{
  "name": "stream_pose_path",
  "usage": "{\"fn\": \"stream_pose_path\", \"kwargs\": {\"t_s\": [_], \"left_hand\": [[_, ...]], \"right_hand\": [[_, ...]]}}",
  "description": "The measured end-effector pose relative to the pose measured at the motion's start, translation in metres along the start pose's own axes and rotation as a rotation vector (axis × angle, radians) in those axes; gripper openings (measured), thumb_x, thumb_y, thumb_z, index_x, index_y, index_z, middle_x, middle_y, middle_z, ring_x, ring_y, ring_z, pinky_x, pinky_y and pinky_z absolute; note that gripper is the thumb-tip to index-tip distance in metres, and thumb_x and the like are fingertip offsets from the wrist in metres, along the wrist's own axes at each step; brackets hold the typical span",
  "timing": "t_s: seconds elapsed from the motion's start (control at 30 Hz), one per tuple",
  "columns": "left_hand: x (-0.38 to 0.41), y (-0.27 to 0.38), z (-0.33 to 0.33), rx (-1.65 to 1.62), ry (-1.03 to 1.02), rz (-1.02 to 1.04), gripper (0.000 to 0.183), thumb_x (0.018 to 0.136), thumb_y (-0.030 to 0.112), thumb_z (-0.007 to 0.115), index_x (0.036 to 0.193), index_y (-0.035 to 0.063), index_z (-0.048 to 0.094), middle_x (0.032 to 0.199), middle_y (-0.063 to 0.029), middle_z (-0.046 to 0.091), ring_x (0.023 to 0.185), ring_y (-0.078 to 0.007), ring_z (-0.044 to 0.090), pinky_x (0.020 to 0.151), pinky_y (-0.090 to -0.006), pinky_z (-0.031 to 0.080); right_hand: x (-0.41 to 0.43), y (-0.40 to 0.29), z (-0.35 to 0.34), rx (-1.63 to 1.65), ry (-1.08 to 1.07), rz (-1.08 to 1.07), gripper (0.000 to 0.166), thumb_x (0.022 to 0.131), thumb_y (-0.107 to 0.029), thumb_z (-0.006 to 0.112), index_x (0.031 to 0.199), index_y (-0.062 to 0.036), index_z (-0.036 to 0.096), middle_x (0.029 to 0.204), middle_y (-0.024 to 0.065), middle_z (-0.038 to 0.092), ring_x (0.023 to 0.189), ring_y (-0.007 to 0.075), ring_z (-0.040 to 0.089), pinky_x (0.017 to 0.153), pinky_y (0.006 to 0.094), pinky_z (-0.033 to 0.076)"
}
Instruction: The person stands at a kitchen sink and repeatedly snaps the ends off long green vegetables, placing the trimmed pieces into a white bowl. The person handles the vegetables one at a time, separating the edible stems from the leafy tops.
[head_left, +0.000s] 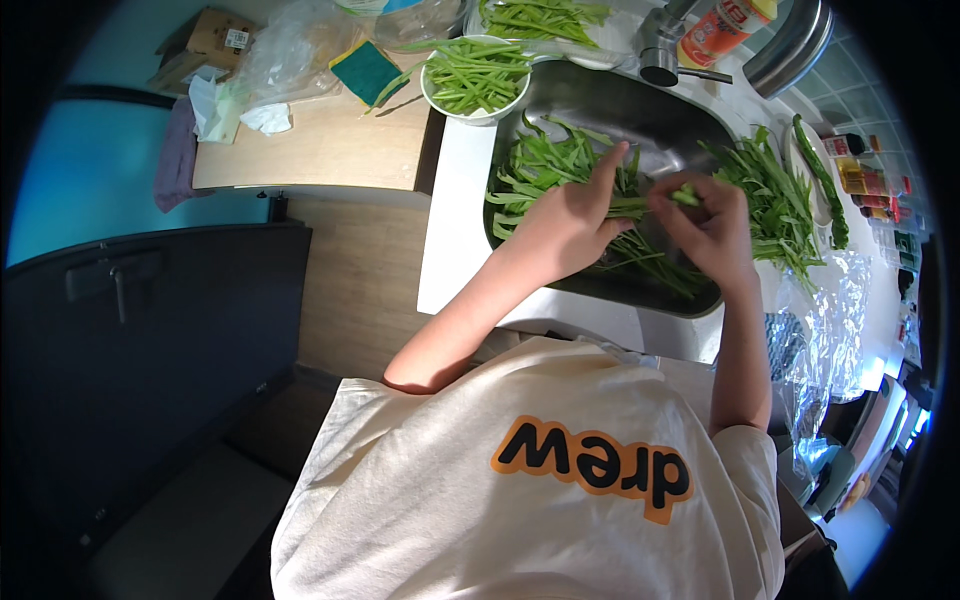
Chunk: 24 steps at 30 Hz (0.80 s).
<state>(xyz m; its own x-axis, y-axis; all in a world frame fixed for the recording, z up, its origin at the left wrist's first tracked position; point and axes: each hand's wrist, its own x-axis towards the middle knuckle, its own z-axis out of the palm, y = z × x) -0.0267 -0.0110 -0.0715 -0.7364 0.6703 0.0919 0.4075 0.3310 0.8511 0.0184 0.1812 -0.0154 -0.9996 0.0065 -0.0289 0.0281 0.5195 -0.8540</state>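
Note:
Over the stainless steel sink (622, 94), my left hand (574, 221) holds green leafy stems between thumb and fingers, its index finger extended. Close by on the right, my right hand (705, 221) pinches a short green stem piece (685, 196). Leafy greens (551, 161) lie in the sink below and beside my left hand. A white bowl (480, 116) of green stems (478, 73) stands at the sink's upper left corner. More leafy greens (772, 195) are heaped on the counter right of the sink.
Above the sink are a metal faucet (660, 52) and an orange bottle (720, 34). A green scouring pad (369, 73) and plastic bags (300, 52) lie at the upper left. On the right, a long green vegetable (821, 180) rests by a plate, near seasoning bottles (870, 180) and crumpled clear film (832, 322).

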Motion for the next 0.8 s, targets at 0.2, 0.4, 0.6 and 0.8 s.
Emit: {"fn": "stream_pose_path", "kwargs": {"t_s": [0.2,0.4,0.6,0.8], "left_hand": [[0.005,0.006,-0.011,-0.087,0.106,0.062,0.052,0.084,0.012,0.067,0.129,0.0044,0.042,0.074,-0.0181,0.063,0.066,-0.0367,0.06,0.062,-0.0386,0.046],[0.009,0.004,-0.012,-0.044,0.056,0.138,0.018,0.085,0.01,0.065,0.097,-0.0011,0.058,0.07,-0.0175,0.06,0.065,-0.037,0.058,0.061,-0.0393,0.046],[0.008,-0.001,0.002,0.074,0.025,0.156,0.013,0.085,0.011,0.062,0.093,0.0004,0.06,0.075,-0.0187,0.061,0.072,-0.0376,0.059,0.063,-0.0445,0.047],[0.006,0.01,0.001,0.125,-0.026,0.147,0.006,0.08,0.006,0.06,0.084,0.002,0.063,0.077,-0.0161,0.063,0.077,-0.0361,0.062,0.067,-0.0438,0.049]], "right_hand": [[0.0,0.015,-0.02,0.083,0.07,-0.001,0.004,0.088,-0.004,0.062,0.089,-0.0001,0.063,0.072,-0.0066,0.054,0.064,-0.0008,0.044,0.054,0.0173,0.034],[-0.003,0.029,-0.026,-0.128,0.124,-0.063,0.009,0.082,-0.009,0.064,0.088,-0.0017,0.062,0.068,-0.0007,0.052,0.056,0.0079,0.045,0.053,0.0226,0.035],[-0.005,0.0,-0.01,-0.458,0.001,-0.361,0.018,0.071,-0.013,0.066,0.087,-0.0042,0.064,0.071,0.0129,0.059,0.062,0.0311,0.059,0.059,0.0377,0.047],[0.0,0.001,-0.008,-0.579,-0.123,-0.307,0.018,0.069,-0.016,0.067,0.083,-0.0048,0.066,0.067,0.0137,0.061,0.06,0.0331,0.061,0.057,0.0386,0.049]]}}
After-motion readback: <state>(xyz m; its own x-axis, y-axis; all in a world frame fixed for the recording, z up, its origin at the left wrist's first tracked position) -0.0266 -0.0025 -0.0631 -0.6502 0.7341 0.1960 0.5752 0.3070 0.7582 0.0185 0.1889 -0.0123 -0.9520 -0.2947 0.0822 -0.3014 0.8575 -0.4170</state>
